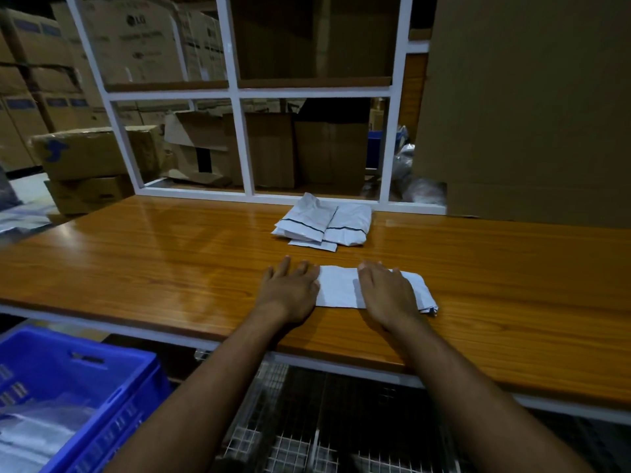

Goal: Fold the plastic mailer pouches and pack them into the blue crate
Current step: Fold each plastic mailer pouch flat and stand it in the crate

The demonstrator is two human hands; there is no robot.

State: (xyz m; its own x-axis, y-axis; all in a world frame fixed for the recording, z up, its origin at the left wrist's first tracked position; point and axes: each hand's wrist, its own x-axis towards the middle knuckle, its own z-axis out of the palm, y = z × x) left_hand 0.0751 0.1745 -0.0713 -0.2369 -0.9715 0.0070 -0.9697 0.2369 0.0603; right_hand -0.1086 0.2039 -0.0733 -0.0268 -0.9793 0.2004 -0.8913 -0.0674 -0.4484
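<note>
**packer_guy:** Mid-fold here. The pouch [341, 287] lies flat on the desk [136, 254] right in front of me, long axis running left to right. My right hand [386, 291] is flat on top of it, fingers straight and close together, pressing it down. My left hand [290, 291] rests at its left end, fingers loosely spread, thumb side just touching the edge. Nothing pinched by either one.

**boxfan22:** So which hand does the next fold?

**packer_guy:** I'd guess the left, since the free end is right at it and the right hand already pins the middle. Fold would go across the long axis, left over right. The crate [112, 387] sits low on my left, below the desk edge, so the left arm is nearer for the drop too. A stack of done pouches [324, 221] waits further back.

**boxfan22:** Any labels?

**packer_guy:** Only "LG" on a carton [136, 39] behind the white frame [239, 131]. The pouch itself shows no writing.
</note>
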